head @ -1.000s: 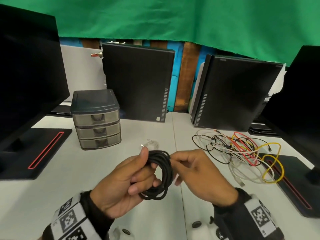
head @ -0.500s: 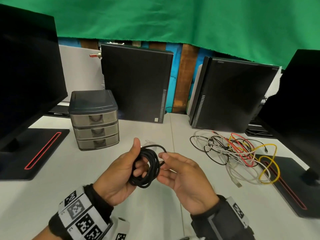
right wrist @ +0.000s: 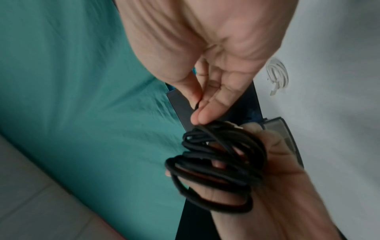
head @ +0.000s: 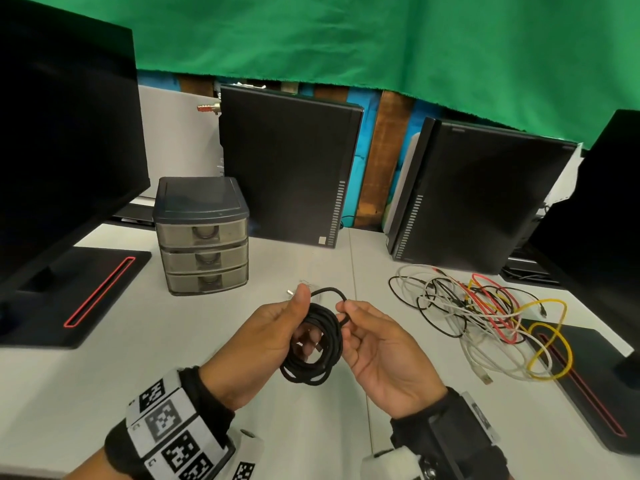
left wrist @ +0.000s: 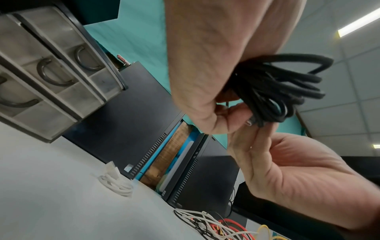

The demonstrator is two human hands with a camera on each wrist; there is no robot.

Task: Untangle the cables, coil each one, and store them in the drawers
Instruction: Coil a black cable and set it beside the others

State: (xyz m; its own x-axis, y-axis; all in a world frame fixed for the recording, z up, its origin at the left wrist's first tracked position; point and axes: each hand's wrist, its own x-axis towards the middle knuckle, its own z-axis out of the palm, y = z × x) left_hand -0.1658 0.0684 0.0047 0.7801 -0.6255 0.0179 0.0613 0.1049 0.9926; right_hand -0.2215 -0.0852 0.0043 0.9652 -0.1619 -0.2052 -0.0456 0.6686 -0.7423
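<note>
A black cable [head: 313, 344] wound into a coil hangs above the table's middle. My left hand [head: 277, 327] grips the coil [left wrist: 273, 91], thumb on top and fingers through the loops. My right hand [head: 363, 327] pinches the cable's last loose loop [right wrist: 196, 106] between thumb and forefinger at the coil's top. A small grey three-drawer unit [head: 204, 237] stands behind my left hand with all drawers closed. A tangle of white, black, red and yellow cables [head: 485, 313] lies on the table to the right.
A small coiled white cable [left wrist: 116, 183] lies on the table just beyond my hands. Two black computer towers [head: 287, 168] stand at the back. Monitors on black bases [head: 79, 299] flank the table left and right.
My right hand has turned palm up and pulled the cable's last loop across the top of the coil. The coil has turned more upright in my left hand.
</note>
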